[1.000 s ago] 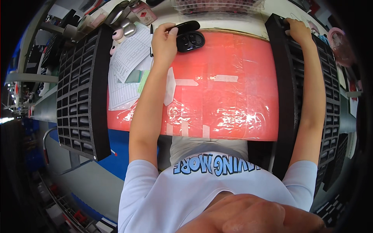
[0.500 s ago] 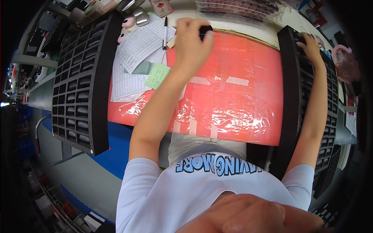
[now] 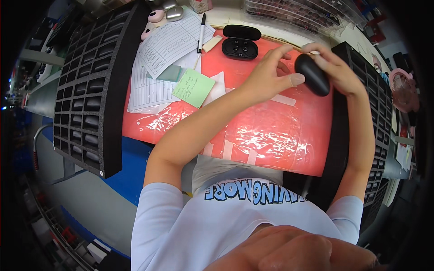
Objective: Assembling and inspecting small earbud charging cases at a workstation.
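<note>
My right hand (image 3: 339,70) grips a closed, smooth black oval earbud case (image 3: 312,75) above the right part of the red mat (image 3: 266,122). Close to its left side is my left hand (image 3: 270,74), fingers apart and curved toward the case, holding nothing; a pale cover shows on its thumb tip. Farther left, at the mat's far edge, lies another black earbud case (image 3: 240,49) with its lid up, small contacts showing in its wells.
Black foam trays with many compartments flank the mat, one at left (image 3: 86,90) and one at right (image 3: 382,104). Paper sheets (image 3: 169,45), a green note (image 3: 195,86) and a pen (image 3: 202,34) lie at the mat's left. Clear plastic boxes (image 3: 307,16) stand behind; a pink fan (image 3: 402,88) stands far right.
My left hand has left the black object at the far edge and moved right, opening. My right hand has come from the right tray to above the mat, now with an earbud case.
</note>
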Motion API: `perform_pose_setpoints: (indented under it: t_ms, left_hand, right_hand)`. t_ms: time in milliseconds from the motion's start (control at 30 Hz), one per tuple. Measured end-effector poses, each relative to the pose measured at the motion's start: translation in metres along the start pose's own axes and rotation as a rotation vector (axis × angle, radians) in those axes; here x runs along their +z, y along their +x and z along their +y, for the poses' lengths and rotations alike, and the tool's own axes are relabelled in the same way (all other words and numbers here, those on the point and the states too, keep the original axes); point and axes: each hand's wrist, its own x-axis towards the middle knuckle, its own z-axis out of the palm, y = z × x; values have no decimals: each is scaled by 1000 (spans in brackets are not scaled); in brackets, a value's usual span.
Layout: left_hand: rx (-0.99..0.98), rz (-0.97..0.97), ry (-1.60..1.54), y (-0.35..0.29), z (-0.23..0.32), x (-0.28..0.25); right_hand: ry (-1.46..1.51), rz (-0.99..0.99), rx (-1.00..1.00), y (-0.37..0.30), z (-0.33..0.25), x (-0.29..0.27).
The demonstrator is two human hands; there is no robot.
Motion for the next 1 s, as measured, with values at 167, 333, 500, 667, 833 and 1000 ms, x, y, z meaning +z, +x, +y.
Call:
perform_pose_setpoints:
  t_ms: [167,333,500,667,833,1000]
  left_hand:
    - [-52,40,-78,9,10,-5]
    - [-34,133,-105,14,2,-4]
    - [-2,73,223,7,-1,-4]
    - [283,50,722,-1,0,6]
    - [239,-227,1017,-14,-16,7]
    - [236,-298,1048,-11,-20,-1]
  right_hand:
    - [263,41,4,6,10,17]
    - [30,104,-80,9,22,8]
    - [79,308,-181,32,46,-4]
    - [-489,410,-246,39,59,8]
    - [-682,557,-474,33,27,19]
    - [-745,783,-755,37,-71,-13]
